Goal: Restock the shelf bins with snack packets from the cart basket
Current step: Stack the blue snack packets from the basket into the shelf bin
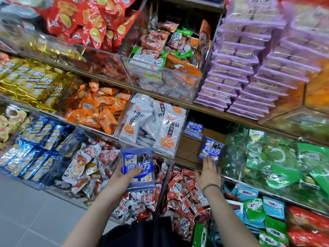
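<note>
Our left hand raised, fingers curled round a stack of blue packets, at its three o'clock our right hand, fingers straight, tips touching a lone packet on the shelf

Blue packets: three, perhaps more beneath nearest. Left hand, right hand: two.

Bare forearms — thin dark band on the right wrist, dark clothing.
</note>
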A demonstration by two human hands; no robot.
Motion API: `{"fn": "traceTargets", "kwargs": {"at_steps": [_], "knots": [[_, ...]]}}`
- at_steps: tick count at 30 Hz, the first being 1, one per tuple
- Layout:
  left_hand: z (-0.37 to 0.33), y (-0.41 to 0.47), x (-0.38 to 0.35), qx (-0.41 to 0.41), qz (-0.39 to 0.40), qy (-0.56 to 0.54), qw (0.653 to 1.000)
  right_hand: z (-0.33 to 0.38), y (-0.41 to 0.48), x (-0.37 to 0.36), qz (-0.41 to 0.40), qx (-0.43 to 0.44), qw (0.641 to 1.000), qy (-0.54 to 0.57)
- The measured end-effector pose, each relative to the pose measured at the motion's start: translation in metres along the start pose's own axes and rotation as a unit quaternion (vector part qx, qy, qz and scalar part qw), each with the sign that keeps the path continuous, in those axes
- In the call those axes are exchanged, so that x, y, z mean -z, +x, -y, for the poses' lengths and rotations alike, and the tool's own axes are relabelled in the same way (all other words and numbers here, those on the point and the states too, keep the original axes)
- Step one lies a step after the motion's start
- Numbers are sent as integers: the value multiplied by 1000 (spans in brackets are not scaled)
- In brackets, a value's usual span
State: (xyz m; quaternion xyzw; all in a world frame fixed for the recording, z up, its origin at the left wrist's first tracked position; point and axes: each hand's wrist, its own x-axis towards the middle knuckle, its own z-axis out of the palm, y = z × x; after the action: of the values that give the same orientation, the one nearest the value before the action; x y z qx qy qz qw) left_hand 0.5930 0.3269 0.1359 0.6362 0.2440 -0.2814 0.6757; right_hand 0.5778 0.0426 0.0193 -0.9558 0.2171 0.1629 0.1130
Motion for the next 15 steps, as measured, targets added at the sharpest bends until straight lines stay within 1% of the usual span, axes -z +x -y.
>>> {"fn": "traceTargets", "kwargs": {"at_steps": [4,11,13,15], "knots": [[-1,-3,2,5,-8,2,1000,-13,34,15,0,-6,1000,-16],[-1,-7,3,5,-19,1,1000,-17,87,40,31,6,999,-35],[2,-7,4,3,-28,3,1000,-16,93,44,35,9,999,-25],[-2,-4,2,15,-28,-2,999,-11,92,49,29,6,999,16]]}}
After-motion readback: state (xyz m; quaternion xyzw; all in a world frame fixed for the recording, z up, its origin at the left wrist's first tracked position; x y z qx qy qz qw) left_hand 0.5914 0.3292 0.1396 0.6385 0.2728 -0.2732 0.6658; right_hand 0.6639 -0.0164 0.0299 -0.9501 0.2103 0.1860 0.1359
